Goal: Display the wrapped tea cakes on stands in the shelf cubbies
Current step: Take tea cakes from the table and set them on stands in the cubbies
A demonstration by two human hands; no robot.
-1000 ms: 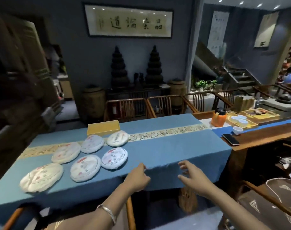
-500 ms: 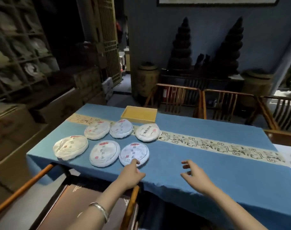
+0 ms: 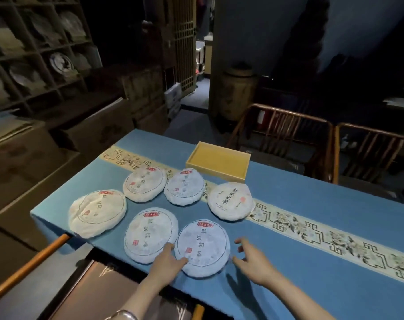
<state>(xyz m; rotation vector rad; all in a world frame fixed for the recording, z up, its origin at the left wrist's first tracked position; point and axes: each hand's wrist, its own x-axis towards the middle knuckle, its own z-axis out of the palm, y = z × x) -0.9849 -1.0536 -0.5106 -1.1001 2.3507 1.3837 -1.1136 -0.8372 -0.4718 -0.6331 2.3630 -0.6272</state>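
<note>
Several round tea cakes in white paper lie flat on the blue table cloth (image 3: pixel 311 204). The nearest cake (image 3: pixel 202 247) sits at the table's front edge, with another cake (image 3: pixel 150 234) to its left. My left hand (image 3: pixel 167 262) rests its fingers on the nearest cake's left rim. My right hand (image 3: pixel 251 257) hovers just right of that cake, fingers spread, holding nothing. More cakes lie behind: one at the left (image 3: pixel 97 212), two in the middle row (image 3: pixel 144 184) (image 3: pixel 184 187) and one on the patterned runner (image 3: pixel 229 200). The dark shelf cubbies (image 3: pixel 34 51) stand at the far left.
A shallow yellow tray (image 3: pixel 219 162) sits behind the cakes. Wooden chairs (image 3: pixel 288 139) stand beyond the table. A chair with an orange rail (image 3: pixel 30 266) is in front of the table at the lower left. Cardboard boxes (image 3: pixel 99 128) are stacked below the shelf.
The view swung left and down onto the cakes. Both hands moved forward: my left hand reached the nearest cake's rim and my right hand came in close on its right side.
</note>
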